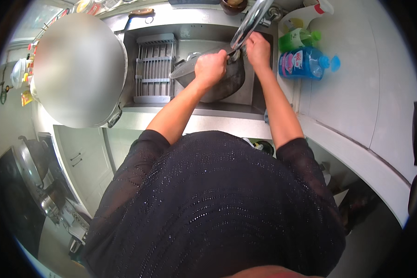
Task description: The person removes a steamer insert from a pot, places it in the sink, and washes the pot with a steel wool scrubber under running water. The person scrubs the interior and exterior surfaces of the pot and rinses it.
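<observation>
A dark grey metal pot (226,85) is tilted in the stainless steel sink (252,78), its rim towards the upper left. My left hand (211,67) is closed around the pot's upper edge. On the pot's right side, near a side handle (234,56), my right hand (258,50) has its fingers curled. Something small and greyish shows by those fingertips; whether they grip it is hidden. Directly above the pot and beside my right hand hangs the end of a chrome faucet (252,22).
A metal draining rack (154,71) fills the sink's left side. A large blurred round pot or lid (80,69) stands on the left counter. Behind the sink lies a wooden-handled knife (140,13). Blue (302,63) and green (297,39) detergent bottles stand at the right.
</observation>
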